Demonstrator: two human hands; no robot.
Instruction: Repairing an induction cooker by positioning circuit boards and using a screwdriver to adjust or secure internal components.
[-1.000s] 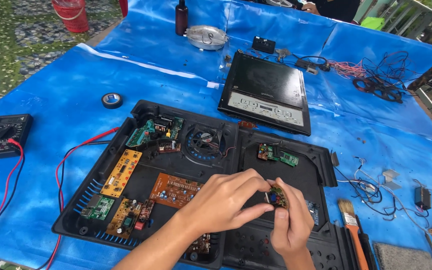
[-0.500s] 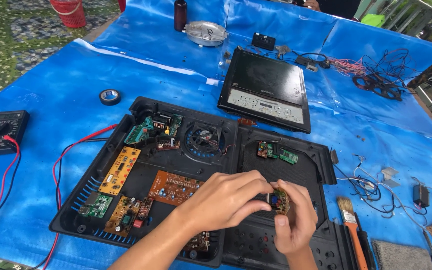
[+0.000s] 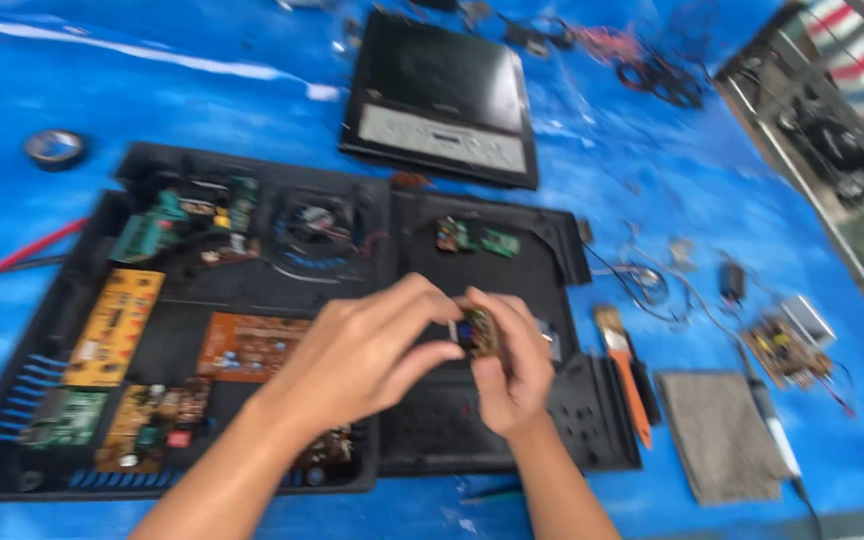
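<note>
My left hand (image 3: 357,355) and my right hand (image 3: 512,365) meet over the right half of an opened black appliance casing (image 3: 552,250). Between their fingertips they pinch a small round brown-and-blue electronic part (image 3: 475,332). The casing's left half carries several circuit boards: a yellow one (image 3: 115,325), an orange one (image 3: 247,347), green ones (image 3: 64,417) and a cooling fan (image 3: 314,222). A small green board (image 3: 477,238) lies in the right half, beyond my hands. The picture is blurred by motion.
Everything lies on a blue tarpaulin (image 3: 252,100). A black glass cooktop panel (image 3: 437,95) lies beyond the casing. An orange-handled brush (image 3: 624,370), grey cloth (image 3: 722,435), soldering iron (image 3: 774,425), loose small board (image 3: 780,350) and wires lie right. A tape roll (image 3: 54,147) sits left.
The view has shifted right and closer; the multimeter at the left has left the frame. My hands stay together on the small part, turned slightly between the fingers.
</note>
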